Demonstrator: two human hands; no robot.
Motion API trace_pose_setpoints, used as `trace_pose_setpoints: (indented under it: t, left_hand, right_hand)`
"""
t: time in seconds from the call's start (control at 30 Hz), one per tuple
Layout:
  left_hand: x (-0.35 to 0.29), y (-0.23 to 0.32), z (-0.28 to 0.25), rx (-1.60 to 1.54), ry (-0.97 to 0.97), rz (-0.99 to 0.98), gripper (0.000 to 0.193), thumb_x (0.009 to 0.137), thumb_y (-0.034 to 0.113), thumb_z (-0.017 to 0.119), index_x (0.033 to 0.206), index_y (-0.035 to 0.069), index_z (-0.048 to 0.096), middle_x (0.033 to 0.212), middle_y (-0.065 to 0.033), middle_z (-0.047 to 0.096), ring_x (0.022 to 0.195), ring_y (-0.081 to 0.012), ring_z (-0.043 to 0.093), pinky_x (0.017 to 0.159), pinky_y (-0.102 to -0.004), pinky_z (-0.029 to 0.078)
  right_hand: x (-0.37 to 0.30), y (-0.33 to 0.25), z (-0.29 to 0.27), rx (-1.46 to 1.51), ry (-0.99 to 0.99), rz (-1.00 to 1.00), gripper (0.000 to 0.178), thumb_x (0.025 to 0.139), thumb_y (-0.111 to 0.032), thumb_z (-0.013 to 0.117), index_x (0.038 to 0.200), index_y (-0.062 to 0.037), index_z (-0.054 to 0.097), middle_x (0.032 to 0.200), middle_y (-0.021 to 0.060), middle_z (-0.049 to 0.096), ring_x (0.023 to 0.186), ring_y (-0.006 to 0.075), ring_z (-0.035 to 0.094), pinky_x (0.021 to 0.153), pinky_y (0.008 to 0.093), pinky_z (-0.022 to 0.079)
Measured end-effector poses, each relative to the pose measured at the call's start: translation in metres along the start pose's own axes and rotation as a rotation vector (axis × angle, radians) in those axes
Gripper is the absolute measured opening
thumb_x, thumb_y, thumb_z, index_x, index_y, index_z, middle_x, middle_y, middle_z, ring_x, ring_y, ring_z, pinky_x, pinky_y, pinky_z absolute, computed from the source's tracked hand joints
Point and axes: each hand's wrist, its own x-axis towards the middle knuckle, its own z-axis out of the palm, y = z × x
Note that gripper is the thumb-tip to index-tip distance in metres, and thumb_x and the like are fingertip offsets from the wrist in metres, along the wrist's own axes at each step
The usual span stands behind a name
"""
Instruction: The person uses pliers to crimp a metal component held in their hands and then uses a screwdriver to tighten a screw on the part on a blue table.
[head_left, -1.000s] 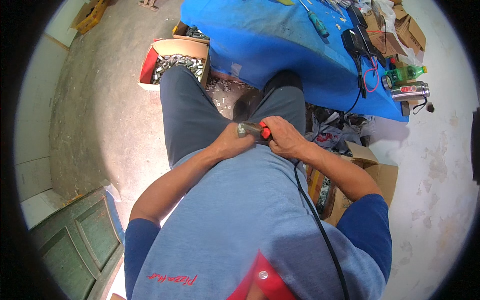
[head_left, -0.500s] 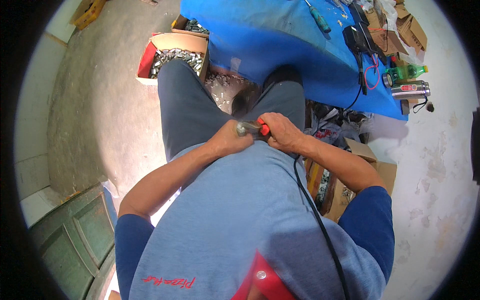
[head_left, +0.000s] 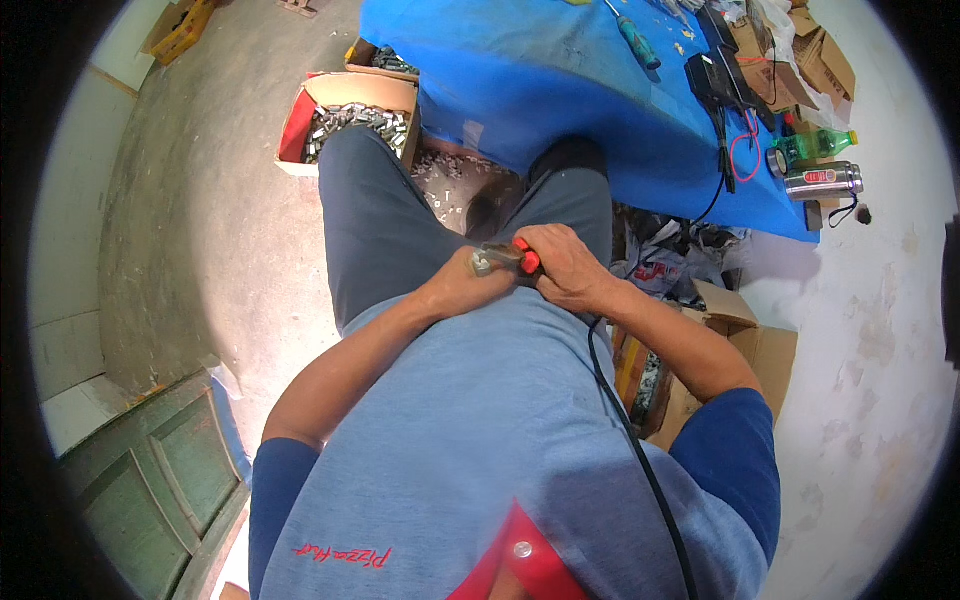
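Observation:
At my lap, my right hand (head_left: 568,266) is wrapped round the red handles of a pair of pliers (head_left: 528,259). The metal jaws point left toward my left hand (head_left: 463,288). Between my left thumb and fingers sits a small shiny metal piece (head_left: 481,264), right at the tip of the jaws. Whether the jaws are closed on this piece I cannot tell, since the fingers and some blur cover the contact. Both hands rest close against the front of my grey-blue apron (head_left: 470,400).
A carton (head_left: 293,128) full of small metal parts stands by my left knee. Ahead is a blue-covered table (head_left: 520,80) with a screwdriver (head_left: 640,44), black adapters, a green bottle (head_left: 815,146) and a steel flask (head_left: 825,180). Cardboard boxes (head_left: 765,360) sit at my right.
My left elbow has come in slightly toward my body. The hands keep almost the same place, and the pliers and metal piece are still held.

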Motion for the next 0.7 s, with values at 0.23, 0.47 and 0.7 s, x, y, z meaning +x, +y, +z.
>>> trace_pose_setpoints:
  t: [0.23,0.47,0.7]
  left_hand:
    - [0.003,-0.001,-0.002,0.043,-0.059,0.019,0.017,0.092,0.020,0.063,0.092,0.003,0.064,0.076,0.0027,0.056,0.073,-0.0065,0.047,0.064,-0.0282,0.042]
    - [0.004,0.000,-0.002,0.096,-0.086,0.041,0.017,0.090,0.019,0.061,0.095,0.002,0.063,0.077,0.0015,0.056,0.074,-0.0077,0.047,0.065,-0.0295,0.043]
    - [0.005,-0.005,-0.004,0.104,-0.121,0.022,0.017,0.088,0.016,0.061,0.096,0.002,0.063,0.075,0.0014,0.055,0.072,-0.0078,0.047,0.063,-0.0303,0.043]
  right_hand:
    - [0.004,-0.002,-0.008,0.017,-0.100,0.046,0.029,0.078,-0.002,0.061,0.106,-0.0045,0.054,0.097,0.0184,0.061,0.095,0.0410,0.056,0.084,0.0487,0.042]
    - [0.006,-0.003,-0.012,0.078,-0.170,0.089,0.028,0.080,0.000,0.060,0.107,-0.0032,0.054,0.097,0.0194,0.059,0.095,0.0416,0.055,0.082,0.0487,0.044]
    - [0.005,0.007,-0.007,0.063,-0.181,0.029,0.028,0.078,0.001,0.059,0.105,-0.0028,0.053,0.094,0.0202,0.059,0.092,0.0420,0.056,0.080,0.0486,0.044]
